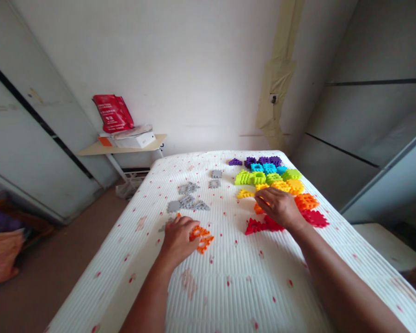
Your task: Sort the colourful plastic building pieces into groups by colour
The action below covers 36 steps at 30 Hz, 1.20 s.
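My left hand (180,237) rests low over the cloth, its fingers and thumb curled on a flat orange interlocking piece (195,231). A second orange triangular piece (205,243) lies just right of it, and some orange shows behind the fingers. My right hand (279,206) is over the row of orange blocks, fingertips drawn together. An orange piece (258,209) shows beneath them; what the fingers grip is hidden. Near that hand lie yellow blocks (294,186), another orange block (306,201) and red pieces (256,225).
Beyond are lime green (244,177), blue (269,168) and purple blocks (250,162). Several grey pieces (187,200) lie behind my left hand. The bed-like surface (229,286) has a white ribbed cover. A side table (125,149) with a red bag (113,113) stands at the back left.
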Available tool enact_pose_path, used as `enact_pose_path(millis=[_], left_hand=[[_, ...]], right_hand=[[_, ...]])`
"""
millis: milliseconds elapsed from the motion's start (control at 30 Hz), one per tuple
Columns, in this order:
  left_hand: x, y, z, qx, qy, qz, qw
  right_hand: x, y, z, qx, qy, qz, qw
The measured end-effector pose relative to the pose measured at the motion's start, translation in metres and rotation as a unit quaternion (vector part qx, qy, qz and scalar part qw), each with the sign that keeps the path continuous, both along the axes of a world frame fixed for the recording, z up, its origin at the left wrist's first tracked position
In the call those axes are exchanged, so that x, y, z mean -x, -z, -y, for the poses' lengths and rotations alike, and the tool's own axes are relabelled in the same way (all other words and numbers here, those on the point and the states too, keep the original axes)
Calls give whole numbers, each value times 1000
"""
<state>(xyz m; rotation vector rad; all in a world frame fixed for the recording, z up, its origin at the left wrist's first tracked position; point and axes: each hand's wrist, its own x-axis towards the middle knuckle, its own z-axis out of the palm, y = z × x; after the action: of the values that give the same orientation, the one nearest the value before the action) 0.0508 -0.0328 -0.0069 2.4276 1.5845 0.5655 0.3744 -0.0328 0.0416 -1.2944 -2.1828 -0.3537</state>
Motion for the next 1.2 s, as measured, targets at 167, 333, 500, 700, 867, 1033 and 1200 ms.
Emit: enact_pose_path(millis=[167, 333, 500, 700, 867, 1033, 1200], left_hand=[[-8, 0, 5, -9, -7, -74, 997], [-9, 2, 2, -15, -9, -54, 998], [-11, -2, 3, -21, -44, -12, 999], [-11, -5, 5, -39, -126, 52, 990], [-8, 5, 0, -23, -134, 159, 978], [-5, 12, -4, 16, -125, 331, 935], [-7, 11, -5, 98, -111, 448, 881]], right_hand=[[8, 2, 2, -7, -30, 2, 1000], [12, 3, 3, -9, -42, -9, 999], [17, 4, 5, -8, -52, -14, 999], [20, 5, 5, -11, -59, -15, 998], [22, 6, 5, -11, -62, -18, 998], [24, 9, 6, -13, -68, -17, 997], [28, 9, 7, -1, -85, -22, 996]])
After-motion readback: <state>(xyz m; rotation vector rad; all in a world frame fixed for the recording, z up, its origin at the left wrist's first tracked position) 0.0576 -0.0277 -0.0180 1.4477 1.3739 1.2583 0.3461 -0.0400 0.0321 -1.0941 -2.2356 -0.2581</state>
